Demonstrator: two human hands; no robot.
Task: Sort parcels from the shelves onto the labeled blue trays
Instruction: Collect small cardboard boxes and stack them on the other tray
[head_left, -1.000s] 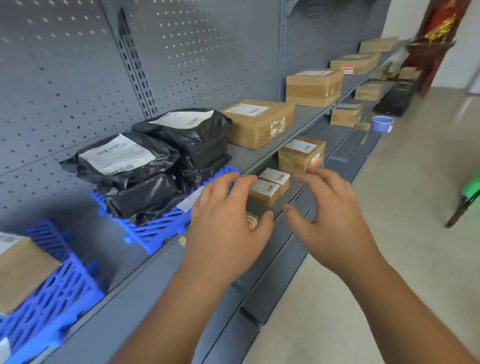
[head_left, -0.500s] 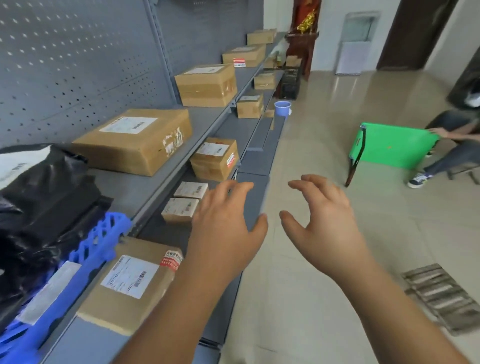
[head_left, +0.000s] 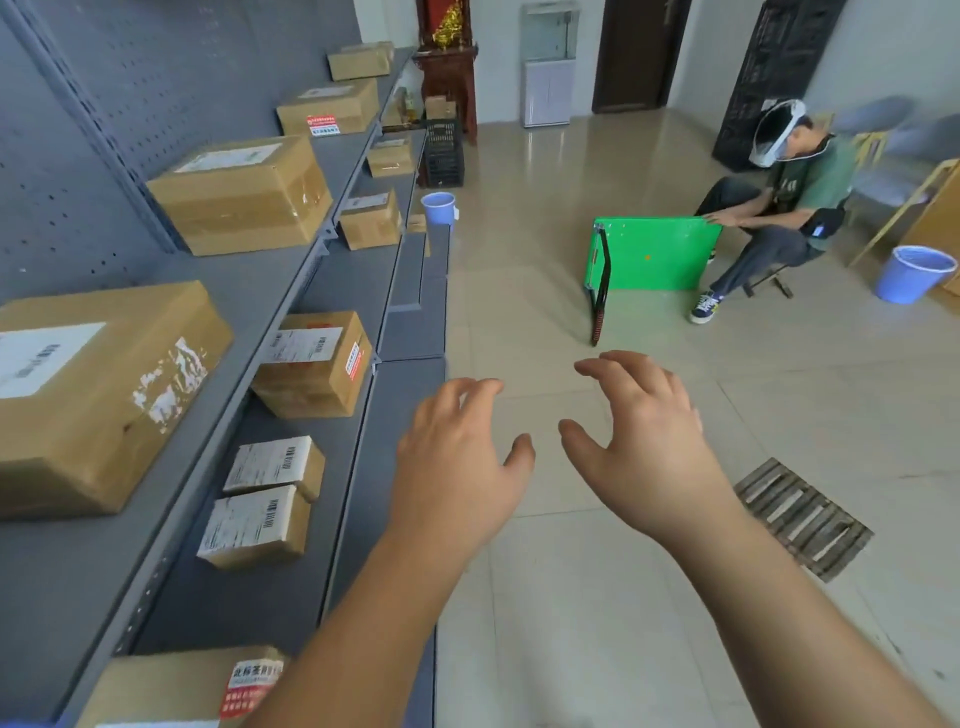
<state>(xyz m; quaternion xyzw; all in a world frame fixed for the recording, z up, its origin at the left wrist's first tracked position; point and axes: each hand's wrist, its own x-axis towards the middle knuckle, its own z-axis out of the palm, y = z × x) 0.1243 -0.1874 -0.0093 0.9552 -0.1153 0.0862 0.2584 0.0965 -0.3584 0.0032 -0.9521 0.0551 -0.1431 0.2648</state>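
The parcels lie on the grey shelving at the left. On the upper shelf (head_left: 249, 280) a large cardboard parcel (head_left: 98, 384) sits nearest. A second large parcel (head_left: 244, 192) lies farther along and a third parcel (head_left: 332, 106) beyond that, each apart from the next. On the lower shelf (head_left: 260, 597) a medium parcel (head_left: 317, 364) with a white label and a red sticker stands beyond two small labelled ones. These, the far small parcel (head_left: 278, 465) and the near small parcel (head_left: 254, 525), lie side by side, touching or nearly so. A nearest parcel (head_left: 171, 686) at the bottom edge is partly hidden by the left forearm.

The left hand (head_left: 457, 467) hovers palm down above the outer edge of the lower shelf, to the right of the small parcels. Its fingers (head_left: 467, 395) are loosely spread and hold nothing. The right hand (head_left: 644, 447) hangs over the floor (head_left: 571, 571) just beside it, its fingers (head_left: 623, 364) spread and curved downward, also empty.

Farther along the shelving stands a pale blue cup (head_left: 439, 208), with a black crate (head_left: 444, 153) behind it. At the far right a seated person (head_left: 789, 197) rests a hand on a green board (head_left: 654, 254) that stands on edge on the floor. A blue bucket (head_left: 914, 273) is near them. A slatted grate (head_left: 802, 517) lies in the floor to the right of the hands.
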